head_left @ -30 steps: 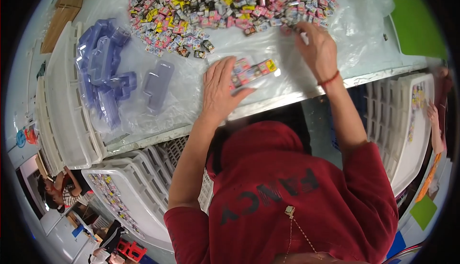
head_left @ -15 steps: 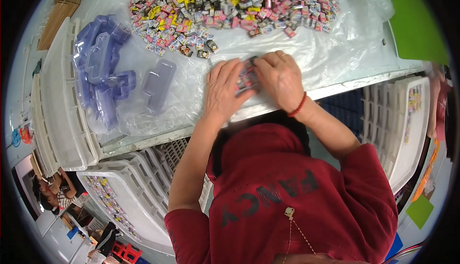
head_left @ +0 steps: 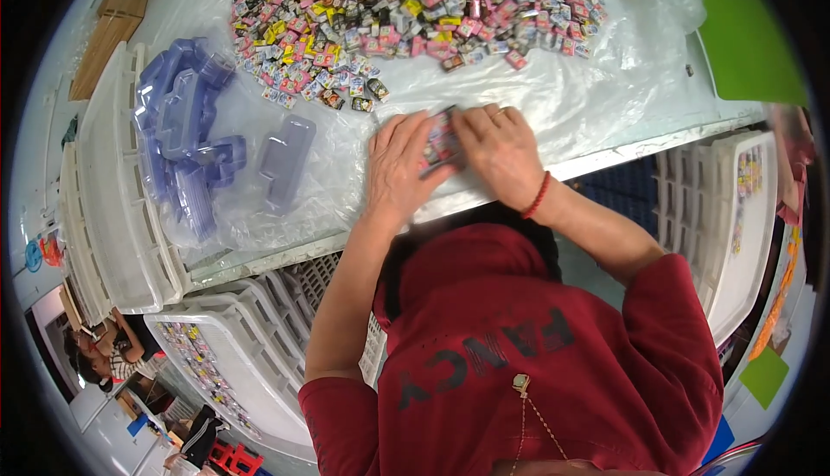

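Between my two hands, near the table's front edge, is a small plastic tray filled with tiny colourful box-shaped pieces. My left hand grips it from the left, fingers along its far side and thumb at the near end. At its right side my right hand is closed, fingertips pressed against the pieces and the rim; they hide part of the contents. Beyond the hands lies a large pile of tiny boxes in pink, yellow, black and white. One empty bluish clear tray rests to the left of my left hand.
Several stacked bluish plastic trays lie farther left on the plastic sheet. White crates stand at the left edge, with others below the table and at right. A green board occupies the far right.
My right hand has shifted slightly lower along the filled tray, fingers drawn closer together. The left hand keeps its hold. The whole view has tilted a little.
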### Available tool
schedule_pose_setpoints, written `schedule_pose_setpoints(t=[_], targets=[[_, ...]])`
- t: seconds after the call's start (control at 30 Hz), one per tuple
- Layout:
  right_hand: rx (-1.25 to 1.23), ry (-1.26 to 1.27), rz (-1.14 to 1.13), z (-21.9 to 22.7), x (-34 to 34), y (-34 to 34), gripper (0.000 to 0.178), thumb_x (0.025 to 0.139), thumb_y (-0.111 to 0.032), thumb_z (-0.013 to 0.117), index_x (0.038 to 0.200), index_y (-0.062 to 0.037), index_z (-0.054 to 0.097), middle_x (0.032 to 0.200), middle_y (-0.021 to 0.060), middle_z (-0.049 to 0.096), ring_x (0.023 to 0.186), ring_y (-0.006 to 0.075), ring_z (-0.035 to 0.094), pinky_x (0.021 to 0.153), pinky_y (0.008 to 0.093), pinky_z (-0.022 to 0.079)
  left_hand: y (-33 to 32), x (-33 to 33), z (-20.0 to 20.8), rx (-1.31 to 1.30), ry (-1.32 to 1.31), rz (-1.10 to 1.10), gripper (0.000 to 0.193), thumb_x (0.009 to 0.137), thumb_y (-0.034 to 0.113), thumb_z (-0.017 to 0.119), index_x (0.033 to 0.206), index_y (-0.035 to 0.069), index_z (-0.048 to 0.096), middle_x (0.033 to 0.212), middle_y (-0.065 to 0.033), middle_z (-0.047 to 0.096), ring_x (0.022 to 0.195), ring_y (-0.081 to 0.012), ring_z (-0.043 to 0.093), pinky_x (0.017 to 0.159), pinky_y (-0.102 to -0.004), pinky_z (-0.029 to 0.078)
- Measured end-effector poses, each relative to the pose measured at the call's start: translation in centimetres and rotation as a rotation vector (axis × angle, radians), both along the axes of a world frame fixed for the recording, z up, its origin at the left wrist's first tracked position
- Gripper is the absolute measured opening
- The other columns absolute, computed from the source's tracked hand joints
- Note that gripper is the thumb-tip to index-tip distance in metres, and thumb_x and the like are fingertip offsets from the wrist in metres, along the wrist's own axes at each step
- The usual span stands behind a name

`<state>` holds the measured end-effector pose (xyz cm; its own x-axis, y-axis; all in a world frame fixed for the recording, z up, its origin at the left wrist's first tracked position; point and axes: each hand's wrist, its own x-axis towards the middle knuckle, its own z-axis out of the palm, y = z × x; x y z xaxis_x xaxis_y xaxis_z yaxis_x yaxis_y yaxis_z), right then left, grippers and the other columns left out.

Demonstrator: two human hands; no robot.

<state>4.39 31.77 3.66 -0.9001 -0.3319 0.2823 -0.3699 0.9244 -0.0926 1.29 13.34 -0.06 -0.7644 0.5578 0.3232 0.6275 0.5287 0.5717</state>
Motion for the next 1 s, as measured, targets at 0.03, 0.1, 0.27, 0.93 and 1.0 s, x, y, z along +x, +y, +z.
schedule_pose_setpoints(t=[0.03,0.1,0.27,0.93,1.0], targets=[[0.011,-0.016,0.005,-0.1,-0.1,0.1,0.036,0.074,-0.009,0.060,0.109,-0.0029,0.064,0.094,0.0091,0.061,0.089,0.0251,0.058,0.078,0.0348,0.046,0.0,0.0,-0.2,-0.004,-0.002,0.003,0.072,0.063,0.023,0.083,0.125,0.004,0.054,0.129,-0.0132,0.055,0.117,-0.0362,0.049,0.098,-0.0461,0.038],[-0.114,-0.055,0.007,-1.1,-1.3,1.1,0.038,0.074,-0.010,0.064,0.111,-0.0049,0.064,0.093,0.0096,0.062,0.088,0.0264,0.060,0.078,0.0359,0.048,0.0,-0.2,-0.5,-0.009,-0.007,0.003,0.071,0.064,0.025,0.083,0.125,0.004,0.055,0.130,-0.0108,0.054,0.120,-0.0331,0.047,0.099,-0.0447,0.037],[-0.358,-0.285,0.114,-0.3,-4.0,2.8,0.029,0.078,-0.016,0.071,0.106,-0.0099,0.066,0.095,0.0083,0.065,0.093,0.0294,0.064,0.076,0.0372,0.053,-0.3,-0.2,0.3,-0.040,0.036,0.014,0.069,0.068,0.031,0.081,0.125,0.004,0.056,0.131,-0.0087,0.053,0.122,-0.0302,0.045,0.100,-0.0434,0.036],[-0.359,-0.057,0.315,-1.9,-4.5,3.9,0.024,0.072,-0.014,0.074,0.095,-0.0070,0.069,0.100,0.0060,0.066,0.090,0.0270,0.062,0.079,0.0376,0.049,0.1,-0.2,0.3,-0.001,0.025,0.007,0.067,0.067,0.029,0.082,0.123,0.003,0.056,0.127,-0.0140,0.056,0.116,-0.0360,0.050,0.097,-0.0459,0.038],[-0.259,0.026,0.333,-1.9,-3.4,3.8,0.025,0.074,-0.014,0.072,0.098,-0.0071,0.069,0.106,0.0047,0.064,0.097,0.0238,0.060,0.085,0.0350,0.045,0.1,-0.2,0.2,-0.002,0.029,0.011,0.067,0.067,0.029,0.082,0.123,0.002,0.057,0.127,-0.0139,0.056,0.116,-0.0358,0.050,0.097,-0.0459,0.038]])
